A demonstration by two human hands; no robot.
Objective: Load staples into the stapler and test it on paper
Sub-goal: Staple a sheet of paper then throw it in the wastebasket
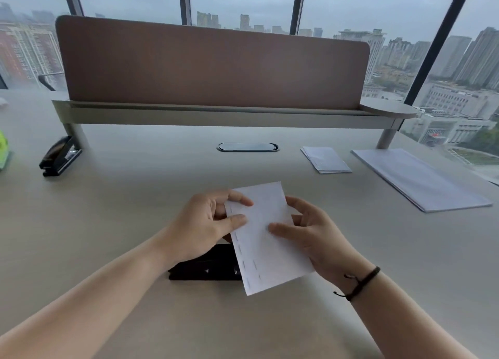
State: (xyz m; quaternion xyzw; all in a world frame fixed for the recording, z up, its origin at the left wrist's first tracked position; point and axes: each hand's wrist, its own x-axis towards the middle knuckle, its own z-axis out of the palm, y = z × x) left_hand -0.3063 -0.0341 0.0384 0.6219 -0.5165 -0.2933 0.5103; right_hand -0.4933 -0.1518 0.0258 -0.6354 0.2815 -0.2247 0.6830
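Note:
A folded white paper with rows of staples along its left edge is held above the desk near the front centre. My left hand pinches its upper left edge between thumb and fingers. My right hand grips its right side, thumb on top. A black stapler lies flat on the desk beneath the paper and my left wrist, partly hidden by both.
A second black stapler stands at the far left, beside a green object at the frame edge. A small paper stack and a larger sheet stack lie at the right. A brown divider panel rises behind a cable grommet.

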